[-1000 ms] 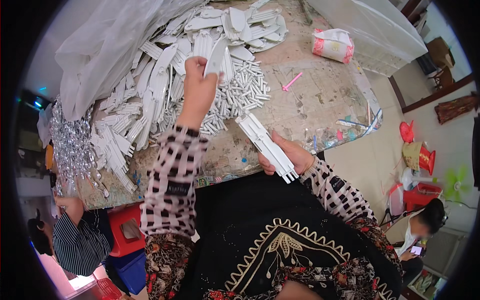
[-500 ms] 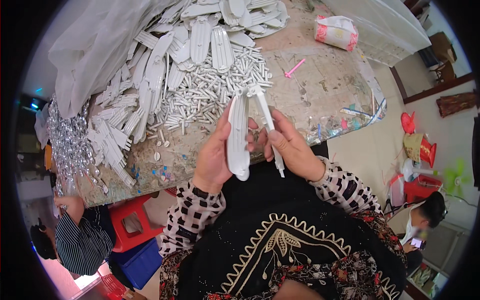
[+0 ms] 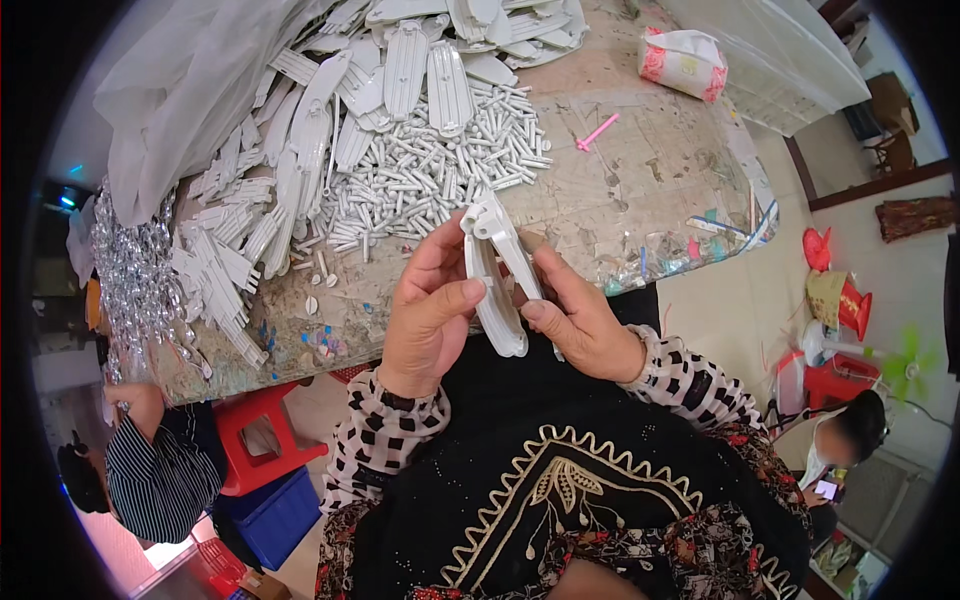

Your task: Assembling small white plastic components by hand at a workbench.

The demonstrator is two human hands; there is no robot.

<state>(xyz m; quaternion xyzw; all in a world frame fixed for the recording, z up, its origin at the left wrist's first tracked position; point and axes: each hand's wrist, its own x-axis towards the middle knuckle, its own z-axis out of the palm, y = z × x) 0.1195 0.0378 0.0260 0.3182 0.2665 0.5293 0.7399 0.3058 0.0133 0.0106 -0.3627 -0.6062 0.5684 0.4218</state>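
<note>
Head view, centre of frame: your left hand [image 3: 432,312] and right hand [image 3: 578,322] meet over your lap, just below the table [image 3: 640,190] edge. Between them — two long white shells [image 3: 497,270], tops touching, lower ends splayed, likely so you can line them up.
- Left hand: thumb across one shell's face, fingers curled behind, clamped on it.
- Right hand: fingertips pinched on the other shell's edge.
- Table, upper left: more shells [image 3: 420,70] heaped flat, small white pins [image 3: 430,175] spread beside them — both within arm's reach.
- Upper centre: pink pin [image 3: 597,132], lying apart.
- Upper right: pink-and-white packet [image 3: 685,62].
- Lower left: red stool [image 3: 262,430], a person in stripes [image 3: 160,475].
</note>
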